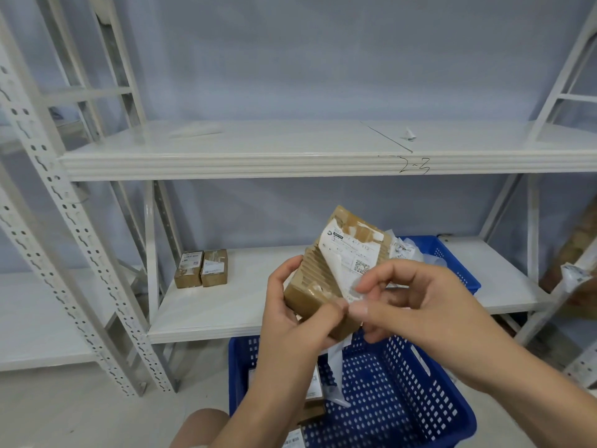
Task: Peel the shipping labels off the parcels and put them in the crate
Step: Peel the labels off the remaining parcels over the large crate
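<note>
Fingers of the left hand curl round a brown taped cardboard parcel above the blue perforated plastic crate; the right hand pinches its half-peeled white shipping label. 2 small brown parcels sit on a white metal shelf.

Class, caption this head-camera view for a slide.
Left hand grips a parcel while right hand peels its label above a blue crate.

The parcel is plain brown cardboard with shiny tan tape, and its label is white with black print and a QR square. The crate is bright blue with rows of little holes all over. The shelving is off-white against a pale bluish wall.
</note>
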